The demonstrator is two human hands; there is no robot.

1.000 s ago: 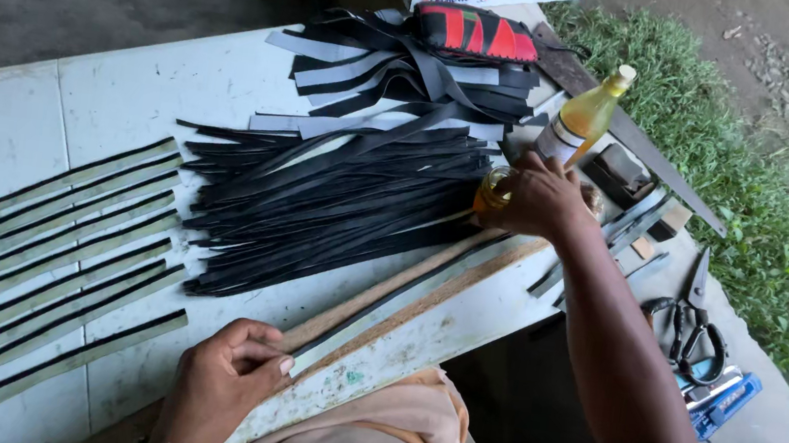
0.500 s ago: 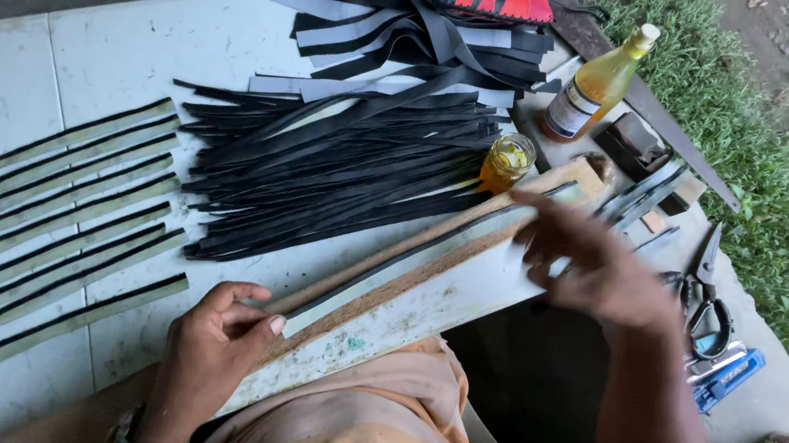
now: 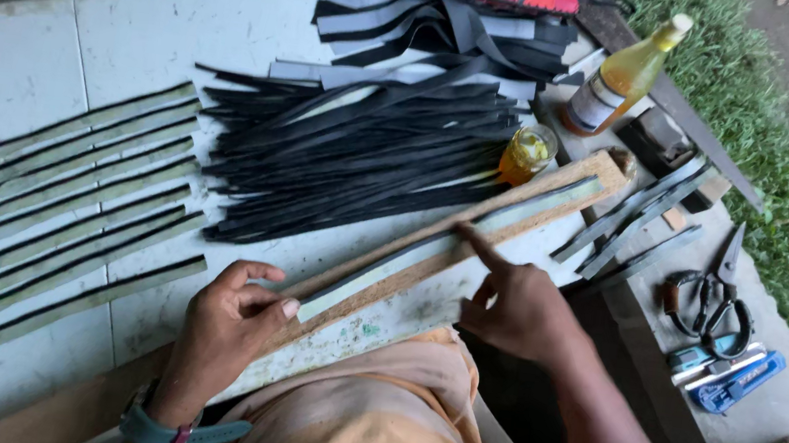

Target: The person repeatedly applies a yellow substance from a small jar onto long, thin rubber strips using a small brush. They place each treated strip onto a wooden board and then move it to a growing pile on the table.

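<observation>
Your left hand pinned the near end of the long pale strip against the wooden board, thumb and fingers pressed down on it rather than closed around it. Your right hand worked farther along, index finger extended with its tip touching the strip near the middle, the other fingers loosely curled and holding nothing. The strip lay lengthwise on the board, which ran diagonally across the white table from your lap toward the small jar of yellow liquid at its far end. The pile of black strips sat just beyond the board; finished pale strips lay in rows well to your left. A bottle of yellow liquid stood behind the jar, scissors off to the right. Judged from this: you did well to anchor one end firmly and stroke in one direction away from that hold, with even fingertip pressure, keeping the strip centred on the board so that its edges stayed flat.
</observation>
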